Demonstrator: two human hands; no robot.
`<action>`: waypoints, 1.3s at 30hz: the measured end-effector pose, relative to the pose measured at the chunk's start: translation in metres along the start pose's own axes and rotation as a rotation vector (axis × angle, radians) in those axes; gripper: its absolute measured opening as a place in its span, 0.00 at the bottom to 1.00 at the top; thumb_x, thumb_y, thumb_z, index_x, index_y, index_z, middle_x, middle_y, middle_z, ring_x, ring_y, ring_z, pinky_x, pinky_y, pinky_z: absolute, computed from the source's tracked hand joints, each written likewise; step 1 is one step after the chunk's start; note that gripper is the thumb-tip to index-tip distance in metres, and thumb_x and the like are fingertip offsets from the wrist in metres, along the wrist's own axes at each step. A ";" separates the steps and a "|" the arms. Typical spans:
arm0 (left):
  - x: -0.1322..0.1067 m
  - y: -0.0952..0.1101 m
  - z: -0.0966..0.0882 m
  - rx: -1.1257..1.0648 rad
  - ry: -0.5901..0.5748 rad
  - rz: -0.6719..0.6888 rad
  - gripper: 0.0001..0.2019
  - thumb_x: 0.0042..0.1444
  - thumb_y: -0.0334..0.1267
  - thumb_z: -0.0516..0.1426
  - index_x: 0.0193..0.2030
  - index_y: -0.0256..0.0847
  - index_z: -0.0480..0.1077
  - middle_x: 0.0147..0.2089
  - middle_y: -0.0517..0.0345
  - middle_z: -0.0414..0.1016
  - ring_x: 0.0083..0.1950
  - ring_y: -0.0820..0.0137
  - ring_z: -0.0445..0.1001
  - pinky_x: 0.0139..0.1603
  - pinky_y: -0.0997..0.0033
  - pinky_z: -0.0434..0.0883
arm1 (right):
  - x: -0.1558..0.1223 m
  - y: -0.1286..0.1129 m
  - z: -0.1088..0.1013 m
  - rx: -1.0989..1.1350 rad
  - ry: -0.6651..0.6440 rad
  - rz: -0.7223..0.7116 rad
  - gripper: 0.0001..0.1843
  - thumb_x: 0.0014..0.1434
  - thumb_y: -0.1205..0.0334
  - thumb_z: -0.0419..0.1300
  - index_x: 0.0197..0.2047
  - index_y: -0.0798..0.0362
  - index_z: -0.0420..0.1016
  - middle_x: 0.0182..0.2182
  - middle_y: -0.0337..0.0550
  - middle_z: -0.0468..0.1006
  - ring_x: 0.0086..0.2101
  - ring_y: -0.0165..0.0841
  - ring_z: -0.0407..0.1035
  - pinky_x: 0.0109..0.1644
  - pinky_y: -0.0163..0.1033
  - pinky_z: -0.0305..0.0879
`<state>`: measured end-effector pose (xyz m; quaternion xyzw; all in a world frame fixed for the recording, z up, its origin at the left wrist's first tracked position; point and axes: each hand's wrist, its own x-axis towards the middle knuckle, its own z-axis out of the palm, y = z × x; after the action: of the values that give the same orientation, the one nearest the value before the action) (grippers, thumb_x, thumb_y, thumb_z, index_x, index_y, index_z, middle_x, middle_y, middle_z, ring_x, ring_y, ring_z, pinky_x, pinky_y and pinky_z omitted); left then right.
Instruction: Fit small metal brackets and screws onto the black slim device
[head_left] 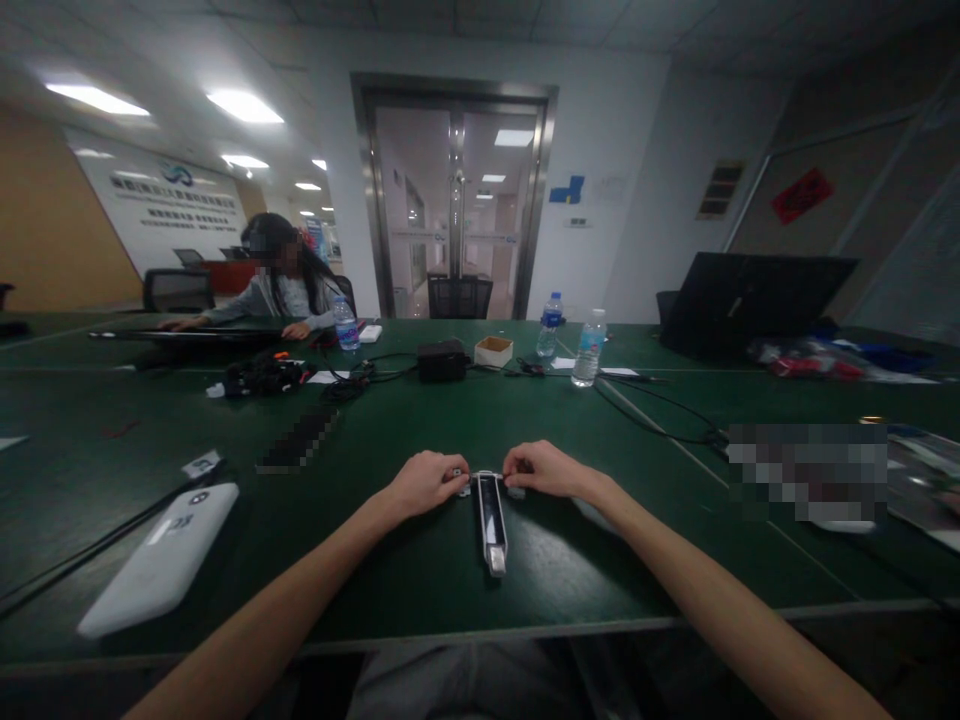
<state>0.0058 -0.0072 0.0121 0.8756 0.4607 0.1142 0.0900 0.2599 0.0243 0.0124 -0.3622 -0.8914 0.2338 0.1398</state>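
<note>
Lying on the surface [405, 590] between left hand [426, 483] and right hand [546, 468], the slim device [490, 515] appeared light, rigid and slick-faced, best held by its long edges; fingers [454, 487] curled beside its far end, clamping unverifiable.

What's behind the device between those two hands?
Beyond the device stretches green tabletop, then a black box and an open carton. The black box hides whatever is right behind it; the left hand and right hand cover whatever lies beneath them.
</note>
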 end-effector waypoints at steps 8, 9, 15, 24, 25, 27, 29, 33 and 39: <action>-0.002 0.000 0.001 -0.011 -0.001 0.009 0.13 0.64 0.44 0.49 0.46 0.43 0.71 0.33 0.59 0.74 0.32 0.69 0.71 0.31 0.74 0.62 | -0.001 -0.004 0.000 0.019 0.043 0.007 0.08 0.57 0.59 0.61 0.38 0.53 0.77 0.32 0.40 0.76 0.32 0.30 0.69 0.36 0.33 0.63; -0.003 0.001 0.000 -0.015 -0.001 0.010 0.13 0.64 0.44 0.49 0.46 0.43 0.71 0.33 0.59 0.74 0.32 0.69 0.71 0.31 0.74 0.62 | -0.001 -0.003 0.000 0.022 0.052 0.003 0.08 0.57 0.59 0.61 0.38 0.53 0.77 0.33 0.40 0.76 0.32 0.30 0.69 0.36 0.33 0.63; -0.004 0.004 -0.001 -0.036 0.000 -0.005 0.13 0.64 0.43 0.48 0.47 0.42 0.70 0.34 0.59 0.74 0.33 0.69 0.72 0.32 0.74 0.63 | -0.001 -0.003 0.002 0.081 0.036 0.001 0.08 0.57 0.60 0.61 0.39 0.53 0.76 0.32 0.39 0.76 0.32 0.29 0.68 0.37 0.34 0.63; -0.002 0.001 0.004 -0.086 0.009 0.016 0.12 0.64 0.42 0.49 0.45 0.42 0.70 0.32 0.60 0.74 0.31 0.70 0.72 0.32 0.74 0.63 | 0.000 -0.004 0.006 0.139 0.047 -0.016 0.09 0.56 0.61 0.62 0.40 0.54 0.75 0.35 0.40 0.76 0.33 0.29 0.68 0.37 0.35 0.64; -0.002 0.001 0.004 -0.086 0.008 0.017 0.12 0.64 0.42 0.49 0.45 0.42 0.70 0.32 0.60 0.74 0.31 0.70 0.72 0.32 0.74 0.63 | 0.001 -0.004 0.006 0.146 0.052 -0.021 0.09 0.56 0.60 0.62 0.40 0.54 0.75 0.35 0.40 0.76 0.33 0.29 0.68 0.37 0.35 0.64; -0.001 0.001 0.004 -0.068 0.004 0.017 0.12 0.64 0.42 0.49 0.46 0.42 0.70 0.31 0.60 0.74 0.31 0.70 0.72 0.32 0.74 0.63 | 0.000 -0.003 0.002 0.132 0.075 -0.024 0.10 0.55 0.59 0.63 0.40 0.54 0.75 0.35 0.40 0.76 0.33 0.30 0.69 0.38 0.35 0.64; -0.001 0.002 0.003 -0.036 0.001 0.017 0.12 0.64 0.42 0.49 0.46 0.42 0.70 0.32 0.59 0.75 0.32 0.69 0.72 0.32 0.74 0.63 | -0.002 0.000 -0.007 0.059 0.158 -0.020 0.11 0.56 0.57 0.62 0.40 0.54 0.75 0.37 0.41 0.76 0.35 0.31 0.69 0.40 0.36 0.65; -0.001 0.005 -0.001 -0.010 -0.015 0.015 0.12 0.64 0.42 0.49 0.47 0.42 0.70 0.34 0.58 0.75 0.34 0.68 0.73 0.33 0.73 0.64 | -0.008 0.021 -0.025 -0.197 0.349 0.010 0.09 0.61 0.61 0.56 0.41 0.54 0.75 0.39 0.46 0.75 0.41 0.35 0.68 0.47 0.41 0.63; -0.004 0.006 -0.003 -0.009 -0.041 0.030 0.12 0.64 0.42 0.49 0.47 0.42 0.69 0.36 0.57 0.75 0.36 0.67 0.73 0.37 0.71 0.65 | -0.014 0.049 -0.027 -0.322 0.197 0.106 0.13 0.59 0.60 0.57 0.45 0.54 0.75 0.43 0.50 0.74 0.44 0.39 0.67 0.50 0.43 0.62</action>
<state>0.0078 -0.0133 0.0160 0.8842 0.4449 0.0996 0.1017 0.3091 0.0537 0.0091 -0.4475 -0.8790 0.0588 0.1539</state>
